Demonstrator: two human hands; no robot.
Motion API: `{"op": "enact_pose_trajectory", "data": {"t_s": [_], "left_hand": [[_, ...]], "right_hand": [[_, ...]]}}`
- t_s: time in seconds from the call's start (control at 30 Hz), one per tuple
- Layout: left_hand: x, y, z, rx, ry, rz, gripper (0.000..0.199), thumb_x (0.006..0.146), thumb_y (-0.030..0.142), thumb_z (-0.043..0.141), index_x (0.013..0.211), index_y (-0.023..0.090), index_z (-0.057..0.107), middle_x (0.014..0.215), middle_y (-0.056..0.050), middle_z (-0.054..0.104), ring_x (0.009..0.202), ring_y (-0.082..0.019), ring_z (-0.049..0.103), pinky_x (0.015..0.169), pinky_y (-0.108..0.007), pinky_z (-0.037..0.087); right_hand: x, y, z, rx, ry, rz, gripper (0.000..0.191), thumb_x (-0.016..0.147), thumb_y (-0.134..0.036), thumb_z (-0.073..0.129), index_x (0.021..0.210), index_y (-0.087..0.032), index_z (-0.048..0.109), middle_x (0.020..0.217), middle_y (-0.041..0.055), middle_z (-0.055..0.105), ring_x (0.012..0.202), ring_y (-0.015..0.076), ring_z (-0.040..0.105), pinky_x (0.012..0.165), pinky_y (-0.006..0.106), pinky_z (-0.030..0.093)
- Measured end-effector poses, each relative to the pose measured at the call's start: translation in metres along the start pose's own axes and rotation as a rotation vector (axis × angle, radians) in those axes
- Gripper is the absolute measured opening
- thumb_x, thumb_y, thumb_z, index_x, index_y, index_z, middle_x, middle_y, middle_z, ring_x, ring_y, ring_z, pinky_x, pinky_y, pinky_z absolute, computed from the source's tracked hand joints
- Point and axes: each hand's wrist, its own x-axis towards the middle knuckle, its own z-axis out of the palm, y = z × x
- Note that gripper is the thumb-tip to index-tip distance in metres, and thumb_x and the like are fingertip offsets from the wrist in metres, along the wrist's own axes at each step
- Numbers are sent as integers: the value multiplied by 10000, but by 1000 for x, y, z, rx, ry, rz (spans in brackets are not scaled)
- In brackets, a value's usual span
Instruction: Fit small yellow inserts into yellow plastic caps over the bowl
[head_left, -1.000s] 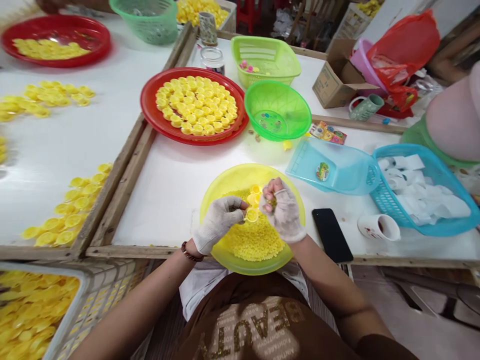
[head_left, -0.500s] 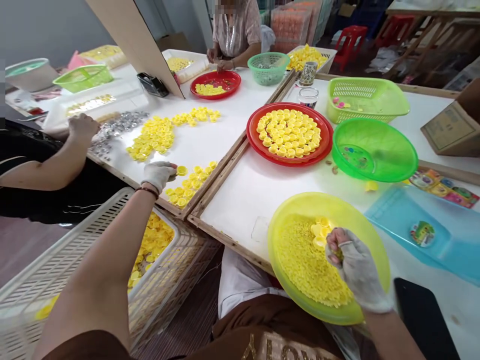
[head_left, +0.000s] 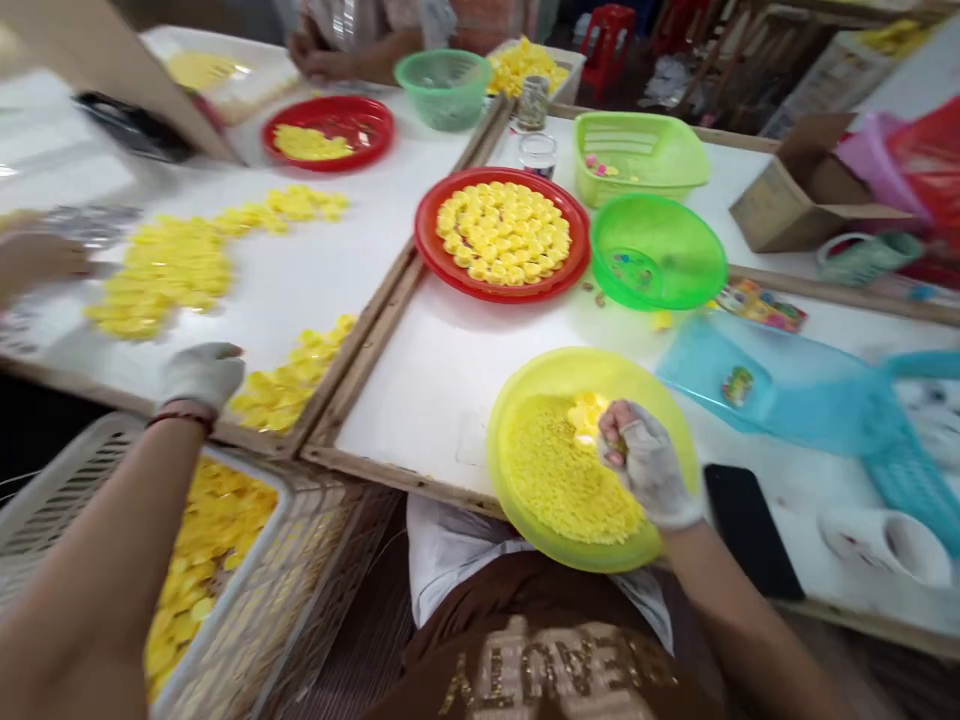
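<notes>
My left hand (head_left: 201, 375), in a white fingerless glove, is over the table's near left edge. Beside its fingertips lies a cluster of small yellow cup-shaped pieces (head_left: 296, 375). Motion blur hides whether those fingers pinch anything. My right hand (head_left: 649, 465), gloved the same way, is closed in a fist above a yellow basin (head_left: 517, 385). Yellowish bits show between its fingers. Small yellow pieces (head_left: 566, 480) fill much of the basin's bottom, with a few larger shiny yellow cups (head_left: 586, 415) by my knuckles.
A red plate (head_left: 431, 265) holds rings of yellow cups. Near it stand a green bowl (head_left: 690, 245) and a blue tray (head_left: 810, 410). A black phone (head_left: 754, 530) lies right of the basin. Below left is a white crate (head_left: 277, 500). A co-worker's hand (head_left: 45, 265) is at far left.
The view has swung right. My left hand has drawn back from the single yellow cup its fingertips were at. My right fist stays over the basin. The co-worker's hand has moved nearer the yellow pile.
</notes>
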Motion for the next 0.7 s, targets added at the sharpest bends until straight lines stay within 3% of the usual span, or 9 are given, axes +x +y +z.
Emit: {"op": "enact_pose_trajectory", "data": {"t_s": [0.07,0.13,0.17,0.23,0.3,0.33,0.4,0.53,0.7], "left_hand": [[-15,34,12,-7,104,133,171,861,299,573,917,162,658,743,-30,606,1078,-312,596,1025,-452,428],[-52,82,33,-97,195,414,246,903,353,553,1045,194,675,869,-29,648,1082,-303,604,1018,-448,453],[-79,109,46,-162,171,577,246,913,347,554,1068,203,678,962,-39,672,1106,-302,601,1027,-444,453],[-139,164,76,-300,-10,851,196,875,300,603,1008,193,699,1037,-72,693,1034,-267,632,963,-398,488],[-193,213,111,-379,-351,996,221,903,223,529,1034,186,702,1074,-86,698,975,-216,650,894,-340,512],[-214,234,128,-318,-475,1042,243,909,197,496,1017,187,713,1050,-90,702,967,-213,651,890,-333,506],[-238,265,160,-111,-612,1002,246,904,178,480,955,167,721,980,-116,704,929,-238,653,847,-346,496],[-241,288,191,40,-658,908,146,826,176,574,877,142,706,830,-113,691,781,-247,647,704,-329,474],[-242,272,177,105,-632,967,188,865,129,506,892,157,690,1148,-140,646,924,-250,649,740,-332,471]], "right_hand": [[6,-4,-1,49,26,-31,412,892,-538,670,736,-208,479,659,-54,460,456,51,379,396,179,271],[11,-7,-4,108,68,-61,436,876,-571,672,740,-217,456,657,-56,465,451,52,362,383,174,265],[13,-8,-6,140,87,-70,442,864,-578,684,745,-220,452,656,-59,463,448,51,356,377,173,263],[14,-9,-9,193,108,-78,445,843,-573,710,751,-220,456,657,-67,454,439,43,350,371,170,264],[14,-8,-12,230,104,-89,449,832,-563,728,750,-215,457,658,-75,451,426,31,342,371,166,271],[13,-8,-13,243,96,-97,450,831,-560,733,750,-212,458,656,-78,452,420,26,340,373,163,275],[12,-7,-16,264,80,-110,448,827,-551,741,751,-208,463,640,-84,450,409,19,343,377,158,274],[11,-5,-20,291,65,-102,418,852,-528,728,755,-200,489,619,-84,453,396,15,365,381,155,261],[12,-4,-21,311,39,-99,401,872,-514,713,749,-193,506,625,-76,474,400,20,382,385,166,272]]}}
